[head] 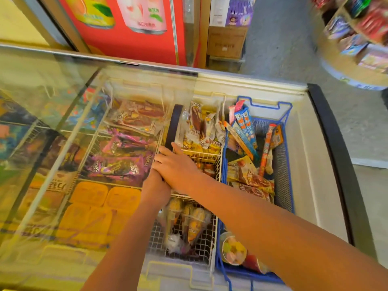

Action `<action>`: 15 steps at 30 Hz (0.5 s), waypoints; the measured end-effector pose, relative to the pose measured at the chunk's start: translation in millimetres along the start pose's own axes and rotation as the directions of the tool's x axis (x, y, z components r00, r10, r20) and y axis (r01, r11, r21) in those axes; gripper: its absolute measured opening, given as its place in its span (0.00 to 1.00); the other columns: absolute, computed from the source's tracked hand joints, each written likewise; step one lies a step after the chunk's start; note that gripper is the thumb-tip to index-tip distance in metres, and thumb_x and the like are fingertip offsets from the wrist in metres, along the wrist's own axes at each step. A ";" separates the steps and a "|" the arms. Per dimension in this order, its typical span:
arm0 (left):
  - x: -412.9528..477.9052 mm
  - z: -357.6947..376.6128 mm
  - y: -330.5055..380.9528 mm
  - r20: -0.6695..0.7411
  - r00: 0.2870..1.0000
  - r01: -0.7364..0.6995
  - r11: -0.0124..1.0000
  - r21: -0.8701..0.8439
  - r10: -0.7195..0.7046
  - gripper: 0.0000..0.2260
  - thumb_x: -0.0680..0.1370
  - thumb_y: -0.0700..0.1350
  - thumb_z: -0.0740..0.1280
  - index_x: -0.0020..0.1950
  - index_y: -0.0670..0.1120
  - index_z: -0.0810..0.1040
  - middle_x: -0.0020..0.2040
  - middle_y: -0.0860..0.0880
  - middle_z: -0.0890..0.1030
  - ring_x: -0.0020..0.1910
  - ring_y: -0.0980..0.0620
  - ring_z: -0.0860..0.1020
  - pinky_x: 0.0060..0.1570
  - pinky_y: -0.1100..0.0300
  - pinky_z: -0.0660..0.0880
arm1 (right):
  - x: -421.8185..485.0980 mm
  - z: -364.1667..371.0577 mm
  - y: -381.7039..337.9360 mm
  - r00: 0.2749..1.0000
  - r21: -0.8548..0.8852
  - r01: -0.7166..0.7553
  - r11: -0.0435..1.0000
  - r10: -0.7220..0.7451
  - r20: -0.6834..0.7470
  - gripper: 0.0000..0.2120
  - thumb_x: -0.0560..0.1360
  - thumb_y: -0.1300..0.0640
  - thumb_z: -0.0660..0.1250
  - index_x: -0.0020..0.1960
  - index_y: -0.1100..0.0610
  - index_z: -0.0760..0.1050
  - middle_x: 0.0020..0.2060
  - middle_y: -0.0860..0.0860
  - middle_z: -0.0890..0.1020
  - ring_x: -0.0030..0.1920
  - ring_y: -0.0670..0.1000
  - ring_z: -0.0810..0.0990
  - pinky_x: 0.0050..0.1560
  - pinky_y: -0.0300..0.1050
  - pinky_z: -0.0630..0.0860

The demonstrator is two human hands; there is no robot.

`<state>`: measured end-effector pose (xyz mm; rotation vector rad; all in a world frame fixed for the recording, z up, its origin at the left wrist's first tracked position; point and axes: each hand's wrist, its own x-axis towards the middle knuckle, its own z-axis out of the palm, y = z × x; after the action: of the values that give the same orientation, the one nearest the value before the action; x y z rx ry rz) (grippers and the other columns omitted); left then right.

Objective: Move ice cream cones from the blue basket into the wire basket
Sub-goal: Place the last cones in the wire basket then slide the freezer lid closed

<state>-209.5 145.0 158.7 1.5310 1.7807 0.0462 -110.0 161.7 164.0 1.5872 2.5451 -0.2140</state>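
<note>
The blue basket sits in the right end of an open chest freezer and holds wrapped ice cream cones among long blue and red bars. Left of it, the white wire basket holds a few wrapped yellow cones. My right hand reaches across both baskets, its fingers stretched onto the dark handle of the sliding glass lid. My left hand lies under it at the lid's edge, its fingers hidden. Neither hand holds a cone.
The glass lid covers the freezer's left part, over purple and orange packs. Another wire compartment of brown-wrapped ices lies behind the hands. Cups fill the blue basket's near end. The freezer's black rim runs along the right.
</note>
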 end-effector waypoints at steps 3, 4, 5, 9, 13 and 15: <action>-23.7 41.0 38.5 0.099 0.995 -0.013 0.999 -0.052 0.018 0.10 0.78 0.35 0.61 0.59 0.35 0.70 0.56 0.36 0.79 0.51 0.39 0.78 0.41 0.54 0.69 | -52.6 10.7 37.1 1.000 0.044 -0.003 0.999 0.002 0.023 0.16 0.77 0.58 0.63 0.65 0.56 0.72 0.68 0.53 0.72 0.76 0.56 0.56 0.76 0.62 0.47; -33.4 56.5 54.8 0.137 0.990 -0.013 0.998 -0.062 0.022 0.10 0.79 0.36 0.61 0.59 0.36 0.70 0.57 0.37 0.79 0.52 0.39 0.79 0.42 0.54 0.70 | -74.2 12.5 50.9 0.999 0.027 -0.010 1.000 0.009 0.045 0.17 0.77 0.57 0.64 0.65 0.56 0.72 0.68 0.53 0.71 0.76 0.56 0.56 0.76 0.62 0.48; -43.1 71.9 70.0 0.170 0.985 -0.011 0.998 -0.068 0.023 0.10 0.79 0.37 0.61 0.60 0.36 0.70 0.57 0.37 0.79 0.52 0.40 0.79 0.41 0.54 0.71 | -95.3 14.7 65.0 0.997 0.005 -0.019 1.000 0.019 0.074 0.18 0.76 0.56 0.64 0.66 0.55 0.71 0.67 0.52 0.71 0.76 0.56 0.56 0.76 0.61 0.49; -75.9 135.2 124.3 0.274 0.960 -0.040 0.997 -0.067 0.057 0.08 0.79 0.38 0.61 0.58 0.39 0.73 0.57 0.40 0.79 0.54 0.41 0.79 0.41 0.56 0.70 | -175.1 30.6 114.9 0.986 -0.012 -0.105 0.994 0.106 0.127 0.20 0.76 0.53 0.63 0.67 0.55 0.71 0.68 0.51 0.70 0.76 0.56 0.55 0.77 0.57 0.48; -107.9 192.4 167.1 0.304 0.949 -0.035 0.989 -0.143 0.078 0.11 0.78 0.37 0.62 0.60 0.39 0.73 0.60 0.39 0.79 0.58 0.40 0.78 0.44 0.54 0.73 | -241.4 48.4 160.8 0.978 -0.055 -0.144 0.988 0.151 0.146 0.16 0.77 0.55 0.61 0.64 0.56 0.73 0.64 0.51 0.73 0.75 0.56 0.57 0.76 0.55 0.51; -123.6 212.1 184.6 0.311 0.944 -0.054 0.983 -0.176 0.107 0.12 0.78 0.37 0.62 0.61 0.38 0.74 0.60 0.38 0.79 0.59 0.38 0.78 0.50 0.51 0.75 | -267.4 54.2 179.5 0.970 -0.065 -0.163 0.985 0.172 0.170 0.15 0.77 0.57 0.61 0.63 0.55 0.73 0.64 0.51 0.72 0.76 0.56 0.56 0.76 0.54 0.51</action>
<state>59.7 -2.7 164.3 1.4027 1.4217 -0.0140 170.1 -5.8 152.4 1.6732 2.2552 -0.2560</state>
